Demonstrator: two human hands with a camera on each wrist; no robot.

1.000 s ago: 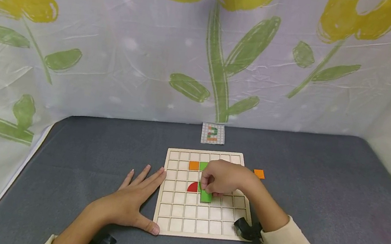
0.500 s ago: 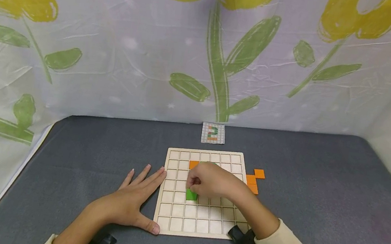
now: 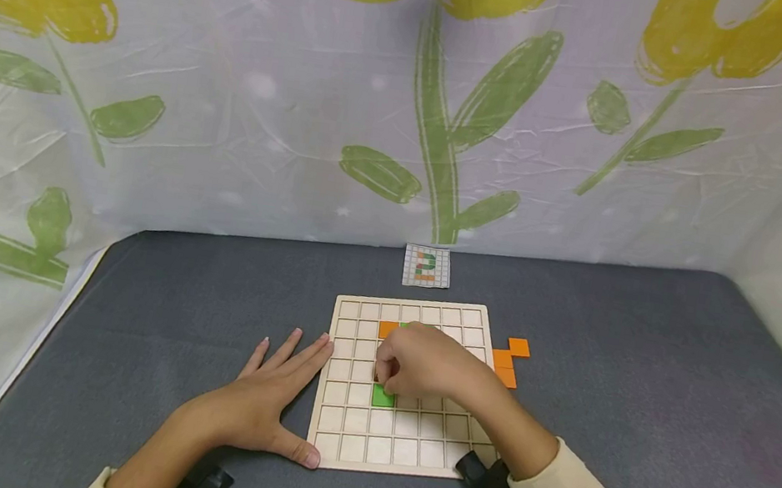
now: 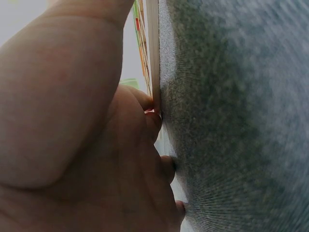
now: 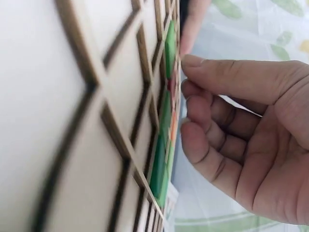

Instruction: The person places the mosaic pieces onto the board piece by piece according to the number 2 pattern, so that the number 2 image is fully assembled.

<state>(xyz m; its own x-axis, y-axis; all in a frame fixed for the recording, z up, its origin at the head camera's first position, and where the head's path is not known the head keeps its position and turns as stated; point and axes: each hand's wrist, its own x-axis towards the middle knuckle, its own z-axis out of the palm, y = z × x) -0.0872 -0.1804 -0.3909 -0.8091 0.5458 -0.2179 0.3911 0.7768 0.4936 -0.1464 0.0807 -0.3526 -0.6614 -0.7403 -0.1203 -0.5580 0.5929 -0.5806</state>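
My left hand (image 3: 276, 404) lies with fingers spread at the left edge of a wooden grid board (image 3: 340, 445), fingertips and thumb right at its rim. Over the board's middle is my right hand (image 3: 423, 358), its fingers curled close together. Its fingertips are at the upper edge of a square green tile (image 3: 383, 396). In the right wrist view this green tile (image 5: 170, 48) sits flat among the grid ridges, with the thumb (image 5: 207, 72) close over it and nothing showing between thumb and fingers. An orange tile (image 3: 388, 330) lies farther up the board. The red piece is mostly hidden.
Several orange tiles (image 3: 506, 377) lie by the board's right edge, on the grey tabletop (image 3: 643, 383). Behind the board is a small pattern card (image 3: 427, 267). A flower-printed cloth (image 3: 292, 94) hangs along the table's back.
My right hand has moved left across the board with the green tile, which has then dropped slightly nearer me into a grid cell. The orange tiles at right came into view. The left hand stays still.
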